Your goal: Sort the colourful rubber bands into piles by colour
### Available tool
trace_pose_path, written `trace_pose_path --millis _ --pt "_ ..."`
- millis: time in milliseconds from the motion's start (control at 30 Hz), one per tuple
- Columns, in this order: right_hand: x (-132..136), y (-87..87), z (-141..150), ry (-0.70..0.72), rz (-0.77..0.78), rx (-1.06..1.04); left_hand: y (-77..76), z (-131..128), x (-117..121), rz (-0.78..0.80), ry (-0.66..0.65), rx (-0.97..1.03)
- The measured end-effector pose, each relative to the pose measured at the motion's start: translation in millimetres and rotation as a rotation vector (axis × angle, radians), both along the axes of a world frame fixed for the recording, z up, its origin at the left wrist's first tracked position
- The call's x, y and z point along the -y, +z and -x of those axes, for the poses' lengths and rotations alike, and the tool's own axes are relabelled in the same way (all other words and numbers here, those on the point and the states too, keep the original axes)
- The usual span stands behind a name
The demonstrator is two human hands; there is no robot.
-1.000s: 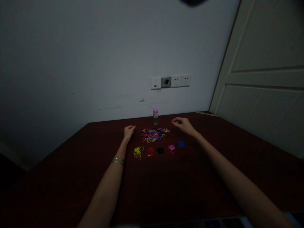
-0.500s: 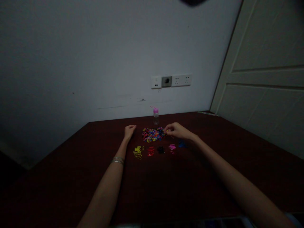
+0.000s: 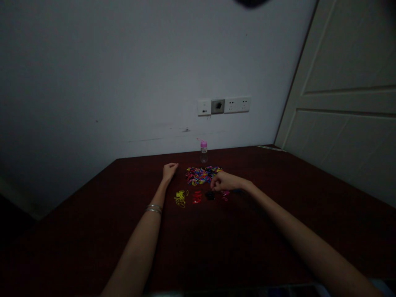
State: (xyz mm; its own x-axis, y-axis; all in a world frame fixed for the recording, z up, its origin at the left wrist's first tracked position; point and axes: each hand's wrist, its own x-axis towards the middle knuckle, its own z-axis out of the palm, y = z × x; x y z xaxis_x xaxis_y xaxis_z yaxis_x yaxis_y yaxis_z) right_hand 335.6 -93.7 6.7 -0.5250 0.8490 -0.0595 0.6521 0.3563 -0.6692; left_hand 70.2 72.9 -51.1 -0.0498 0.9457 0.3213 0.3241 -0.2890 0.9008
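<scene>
A heap of small multicoloured rubber bands (image 3: 198, 175) lies on the dark red table. In front of it, from left to right, are small groups of yellow bands (image 3: 180, 199), red bands (image 3: 197, 197), black bands (image 3: 210, 195) and pink bands (image 3: 225, 198). My right hand (image 3: 223, 181) is over the black group, thumb and fingers pinched; whatever is between them is too small to make out. It partly covers the pink group and most of a blue one. Left of the heap, my left hand (image 3: 170, 169) rests on the table, fingers curled closed, with nothing visible in it.
A clear bottle with a pink cap (image 3: 203, 152) stands behind the heap, near the wall. White wall sockets (image 3: 237, 104) are above it. A pale panelled door (image 3: 346, 103) is on the right. The table (image 3: 198, 247) reaches back to the wall.
My right hand has moved from the right edge of the heap towards me and slightly left, over the black bands. My left hand stays in place.
</scene>
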Motion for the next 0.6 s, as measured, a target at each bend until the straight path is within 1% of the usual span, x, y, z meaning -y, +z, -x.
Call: trace_pose_path --millis 133,233,367,467,533,600 --pt "-4.5 1.2 -10.1 -0.042 -0.055 -0.08 1.0 -0.8 0.5 0.003 0.007 -0.004" --pt "-12.6 -4.6 -29.1 -0.158 -0.09 -0.173 1.3 -1.7 -0.2 0.018 0.015 -0.006" --pt "-25.4 -24.5 -67.2 -0.404 -0.146 -0.257 0.3 -2.3 -1.6 0.034 0.01 -0.011" --pt "-32.1 -42.4 -95.1 -0.547 -0.187 -0.327 0.6 -2.2 -0.9 0.034 -0.009 0.002" --pt "-34.3 -51.8 -108.6 -0.658 -0.218 -0.407 1.9 -2.2 1.1 0.03 -0.016 0.0" --pt "-35.4 -57.7 -117.1 -0.747 -0.259 -0.486 3.8 -2.8 4.2 0.036 -0.019 -0.01"
